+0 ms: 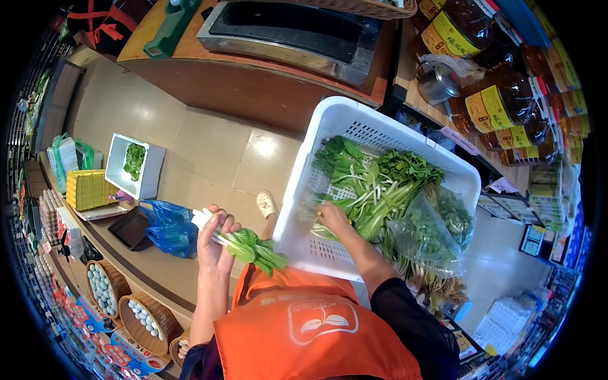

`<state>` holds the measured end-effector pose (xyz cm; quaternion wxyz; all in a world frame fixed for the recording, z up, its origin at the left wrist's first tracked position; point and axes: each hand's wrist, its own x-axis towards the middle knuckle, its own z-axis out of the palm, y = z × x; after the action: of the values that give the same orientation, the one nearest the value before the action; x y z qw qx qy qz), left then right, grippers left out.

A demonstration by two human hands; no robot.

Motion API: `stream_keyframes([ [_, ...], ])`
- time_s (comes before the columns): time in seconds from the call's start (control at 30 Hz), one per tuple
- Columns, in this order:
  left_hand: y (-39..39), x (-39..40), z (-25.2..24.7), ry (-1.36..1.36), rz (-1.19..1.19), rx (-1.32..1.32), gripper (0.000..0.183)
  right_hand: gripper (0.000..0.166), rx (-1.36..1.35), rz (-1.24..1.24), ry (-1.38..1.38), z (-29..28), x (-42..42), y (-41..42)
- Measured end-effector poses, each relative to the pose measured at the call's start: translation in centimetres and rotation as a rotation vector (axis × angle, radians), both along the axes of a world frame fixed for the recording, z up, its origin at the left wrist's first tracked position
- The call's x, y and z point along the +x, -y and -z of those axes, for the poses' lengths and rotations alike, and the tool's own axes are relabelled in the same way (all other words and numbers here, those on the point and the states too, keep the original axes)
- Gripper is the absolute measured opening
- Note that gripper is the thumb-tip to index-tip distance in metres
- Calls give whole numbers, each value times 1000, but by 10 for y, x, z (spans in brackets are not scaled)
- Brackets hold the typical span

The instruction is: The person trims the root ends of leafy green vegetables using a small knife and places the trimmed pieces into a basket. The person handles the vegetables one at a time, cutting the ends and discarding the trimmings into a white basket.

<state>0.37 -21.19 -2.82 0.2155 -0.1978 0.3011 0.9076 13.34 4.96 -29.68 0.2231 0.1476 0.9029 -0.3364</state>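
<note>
My left hand (217, 237) is closed around a small bunch of leafy greens (254, 251) with white stalks. The stalks point up to the left and the leaves hang toward the orange apron (308, 327). My right hand (334, 218) reaches over the near side of a white plastic basket (297, 190), down by the loose greens (354, 175). Its fingertips are blurred and partly hidden, so what they touch is unclear. On the basket's right side lies a clear plastic bag (420, 232) of green herbs. Below it, rooted stems (439, 285) stick out past the rim.
Behind the basket stands a wooden counter (266, 85) with a metal-framed dark panel (289, 31). Large oil bottles (489, 109) and a metal mug (438, 84) fill the right shelf. A white foam box (159, 166), a blue plastic bag (171, 230) and egg baskets (149, 318) sit left.
</note>
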Motion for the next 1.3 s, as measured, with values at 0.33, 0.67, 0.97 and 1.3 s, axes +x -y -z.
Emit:
stream_keyframes([
  [0.33, -9, 15, -7, -30, 49, 4, 22, 16, -30, -77, -82, 7, 5, -5],
  [0.67, -8, 19, -11, -33, 74, -5, 22, 24, -27, -58, -11, 5, 3, 4],
  [0.97, -12, 12, -12, -18, 82, 37, 23, 22, -393, 398, -56, -18, 5, -44],
  [1.3, -25, 21, -8, -7, 106, 3, 23, 18, -60, 513, -622, -102, -27, -71],
])
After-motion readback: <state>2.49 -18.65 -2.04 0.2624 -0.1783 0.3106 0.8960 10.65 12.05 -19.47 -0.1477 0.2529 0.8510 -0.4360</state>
